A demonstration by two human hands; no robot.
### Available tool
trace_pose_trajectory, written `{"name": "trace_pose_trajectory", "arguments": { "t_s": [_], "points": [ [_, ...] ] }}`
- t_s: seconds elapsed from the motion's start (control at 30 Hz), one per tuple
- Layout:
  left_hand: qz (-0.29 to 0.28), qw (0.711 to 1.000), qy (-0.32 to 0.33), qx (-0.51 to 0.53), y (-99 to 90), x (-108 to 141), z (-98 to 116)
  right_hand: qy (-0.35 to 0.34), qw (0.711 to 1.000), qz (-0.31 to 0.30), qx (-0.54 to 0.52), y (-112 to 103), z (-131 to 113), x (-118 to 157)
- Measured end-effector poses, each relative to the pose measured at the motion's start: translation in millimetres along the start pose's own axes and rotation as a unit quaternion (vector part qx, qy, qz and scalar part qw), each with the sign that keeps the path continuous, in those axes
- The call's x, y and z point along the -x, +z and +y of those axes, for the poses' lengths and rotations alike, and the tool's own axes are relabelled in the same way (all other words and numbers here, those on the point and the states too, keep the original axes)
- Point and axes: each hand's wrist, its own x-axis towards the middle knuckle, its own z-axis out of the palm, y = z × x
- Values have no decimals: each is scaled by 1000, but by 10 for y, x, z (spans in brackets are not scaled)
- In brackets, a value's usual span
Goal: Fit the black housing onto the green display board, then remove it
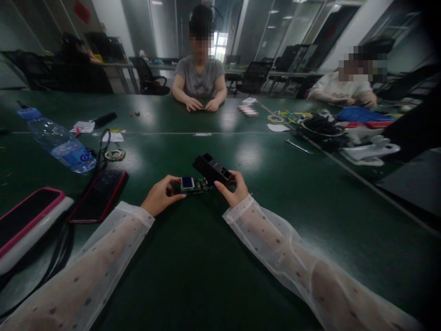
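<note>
My left hand [161, 195] pinches the left end of a green circuit board [198, 185] that carries a small square display. Thumb and fingers grip its near and far edges. In my right hand [234, 188] is a black plastic housing [212, 170] with cut-outs, held tilted by its right end. The housing's lower edge overlaps the right part of the board, so I cannot tell whether the two touch there. Both things are just above or on the green table [193, 266].
To the left are a water bottle [65, 140], a red-cased phone [98, 196], another phone [29, 214] and black cables. A wrench [298, 146] and a heap of cables [320, 124] lie on the right. One person [200, 73] sits opposite; another [344, 87] sits at far right.
</note>
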Motion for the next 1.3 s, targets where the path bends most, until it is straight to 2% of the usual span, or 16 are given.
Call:
{"name": "trace_pose_trajectory", "arguments": {
  "t_s": [0.17, 0.43, 1.3],
  "points": [
    [4, 1000, 4, -21, -3, 1, 0, -5, 1000, 6, -2, -7, -25, 0],
    [3, 999, 15, -30, -8, 3, -31, 26, 999, 11, -21, 10, 14, -14],
    [5, 1000, 8, -17, -5, 3, -43, -4, 999, -2, -50, 21, 29, -14]
  ]
}}
